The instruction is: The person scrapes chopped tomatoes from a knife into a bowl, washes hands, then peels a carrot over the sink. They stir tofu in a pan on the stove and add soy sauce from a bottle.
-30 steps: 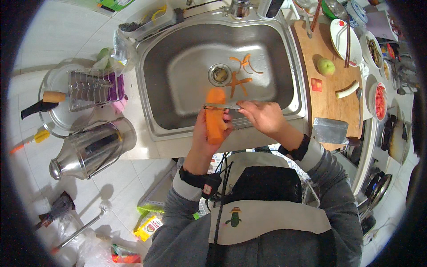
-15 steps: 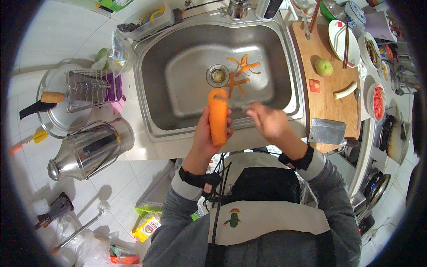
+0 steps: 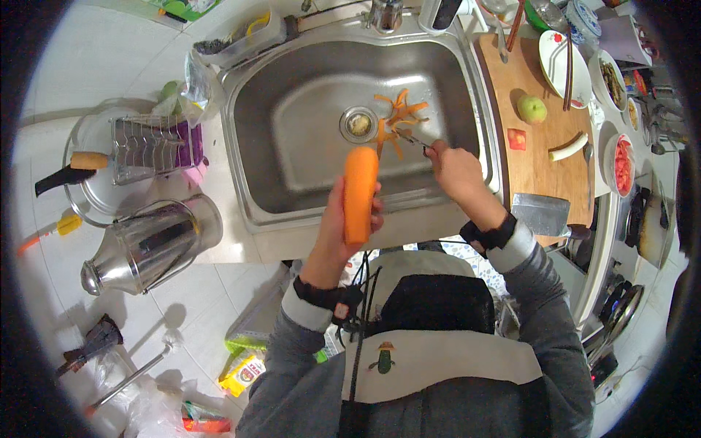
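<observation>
**Carrot held upright over the sink**

The left hand (image 3: 337,232) grips a peeled carrot (image 3: 360,193) above the steel sink's (image 3: 292,139) near rim. The right hand (image 3: 456,169), set apart, clasps a peeler (image 3: 410,136) over orange peelings (image 3: 398,117) beside the drain.

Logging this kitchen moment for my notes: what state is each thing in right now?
Carrot: peeled, upright in left hand.
Peeler: held in right hand, off the carrot.
Peelings: lying by the sink drain.
Sink: no standing water.
Kettle: lying on its side.
Cleaver: flat on the cutting board.
</observation>
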A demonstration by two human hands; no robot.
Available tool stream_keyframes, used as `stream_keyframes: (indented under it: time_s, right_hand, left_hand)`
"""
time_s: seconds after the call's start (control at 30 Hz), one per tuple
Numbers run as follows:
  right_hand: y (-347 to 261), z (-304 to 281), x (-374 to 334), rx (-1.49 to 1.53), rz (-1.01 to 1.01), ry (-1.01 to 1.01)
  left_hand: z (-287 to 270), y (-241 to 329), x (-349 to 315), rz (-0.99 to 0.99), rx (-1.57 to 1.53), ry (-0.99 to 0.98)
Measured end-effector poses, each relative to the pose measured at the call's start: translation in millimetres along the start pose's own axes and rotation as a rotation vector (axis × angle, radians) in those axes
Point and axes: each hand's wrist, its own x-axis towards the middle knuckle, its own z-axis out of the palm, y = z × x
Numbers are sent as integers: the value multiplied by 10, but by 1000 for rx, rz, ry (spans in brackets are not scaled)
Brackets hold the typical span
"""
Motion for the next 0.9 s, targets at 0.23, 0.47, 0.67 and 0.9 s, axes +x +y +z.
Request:
stream_keyframes:
  time_s: [0.23, 0.47, 0.67, 0.9]
  right_hand:
    - [-292, -101, -677, 425, -437, 242]
    - [-230, -47, -656, 410, -627, 282]
    - [-31, 139, -56, -15, -154, 4]
    - [-209, -143, -115, 388, 54, 50]
  left_hand:
    - [15, 34, 153, -5, -125, 76]
    - [-4, 11, 222, 14, -140, -42]
    - [32, -35, 179, -49, -166, -57]
    - [0, 7, 226, 131, 86, 24]
